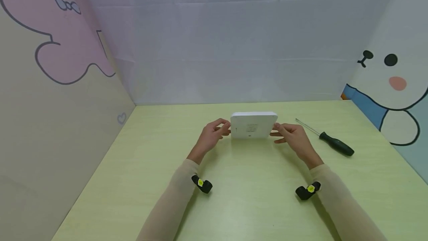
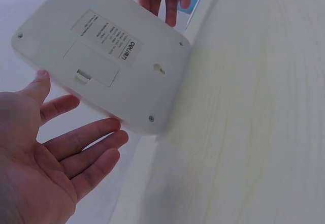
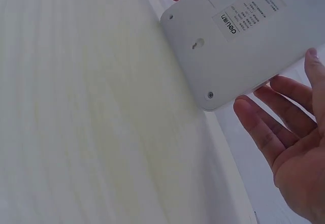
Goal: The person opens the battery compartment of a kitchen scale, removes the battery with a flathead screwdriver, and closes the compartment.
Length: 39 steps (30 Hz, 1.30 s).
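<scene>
A flat white plastic device (image 1: pixel 252 126) with rounded corners stands upright on its long edge, its back towards me. That back carries a printed "deli" label (image 2: pixel 107 35), a battery cover (image 2: pixel 91 64), a keyhole slot (image 3: pixel 197 44) and corner screws. My left hand (image 1: pixel 214 133) holds its left side edge, thumb on the edge and fingers spread below. At the opposite side edge, my right hand (image 1: pixel 294 138) holds it between thumb and fingers. The device's front is hidden.
A screwdriver (image 1: pixel 336 144) with a black handle lies on the table to the right of my right hand. The pale yellow-green table (image 1: pixel 254 203) meets a white backdrop (image 1: pixel 234 47) behind the device. Printed side panels (image 1: pixel 398 118) flank it.
</scene>
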Available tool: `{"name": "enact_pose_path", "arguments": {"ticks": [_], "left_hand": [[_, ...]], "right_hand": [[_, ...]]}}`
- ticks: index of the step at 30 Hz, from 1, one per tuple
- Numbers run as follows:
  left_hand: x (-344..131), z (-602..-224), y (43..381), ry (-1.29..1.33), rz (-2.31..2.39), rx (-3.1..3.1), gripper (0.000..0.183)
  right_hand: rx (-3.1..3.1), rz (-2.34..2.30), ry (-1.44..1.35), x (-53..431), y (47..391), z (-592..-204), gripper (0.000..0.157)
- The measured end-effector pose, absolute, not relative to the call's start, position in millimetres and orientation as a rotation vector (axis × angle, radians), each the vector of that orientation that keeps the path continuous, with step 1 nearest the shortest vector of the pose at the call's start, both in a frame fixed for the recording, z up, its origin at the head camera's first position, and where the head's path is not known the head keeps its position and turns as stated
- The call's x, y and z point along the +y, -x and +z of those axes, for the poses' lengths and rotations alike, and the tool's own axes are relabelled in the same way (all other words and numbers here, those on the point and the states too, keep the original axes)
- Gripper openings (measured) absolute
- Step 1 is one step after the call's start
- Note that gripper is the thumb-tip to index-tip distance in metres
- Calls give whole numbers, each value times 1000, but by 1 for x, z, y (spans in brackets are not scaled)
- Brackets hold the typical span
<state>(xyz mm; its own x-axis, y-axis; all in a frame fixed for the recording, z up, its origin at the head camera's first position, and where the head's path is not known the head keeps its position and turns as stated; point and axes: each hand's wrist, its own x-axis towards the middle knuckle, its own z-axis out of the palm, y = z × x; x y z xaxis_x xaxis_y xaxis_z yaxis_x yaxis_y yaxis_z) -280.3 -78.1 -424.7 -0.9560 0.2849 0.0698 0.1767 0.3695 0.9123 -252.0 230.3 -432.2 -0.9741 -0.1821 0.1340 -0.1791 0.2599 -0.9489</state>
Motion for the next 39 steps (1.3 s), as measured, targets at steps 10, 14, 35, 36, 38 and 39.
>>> {"name": "enact_pose_path", "arguments": {"ticks": [10,14,35,36,38,39], "left_hand": [[-72,-423,274,-427,1593,2675,34],[-70,-424,272,-437,1546,2757,31],[-66,-425,271,-364,1402,2866,34],[-66,-425,271,-360,1405,2856,35],[-66,-425,272,-351,1414,2835,39],[-66,-425,272,-344,1420,2823,40]], "right_hand": [[2513,-1916,359,225,251,-433,40],[2547,-1907,357,224,251,-435,38],[2712,-1825,281,218,250,-435,33],[2717,-1822,265,217,250,-435,34],[2728,-1812,244,217,249,-434,34],[2732,-1808,238,217,249,-434,34]]}}
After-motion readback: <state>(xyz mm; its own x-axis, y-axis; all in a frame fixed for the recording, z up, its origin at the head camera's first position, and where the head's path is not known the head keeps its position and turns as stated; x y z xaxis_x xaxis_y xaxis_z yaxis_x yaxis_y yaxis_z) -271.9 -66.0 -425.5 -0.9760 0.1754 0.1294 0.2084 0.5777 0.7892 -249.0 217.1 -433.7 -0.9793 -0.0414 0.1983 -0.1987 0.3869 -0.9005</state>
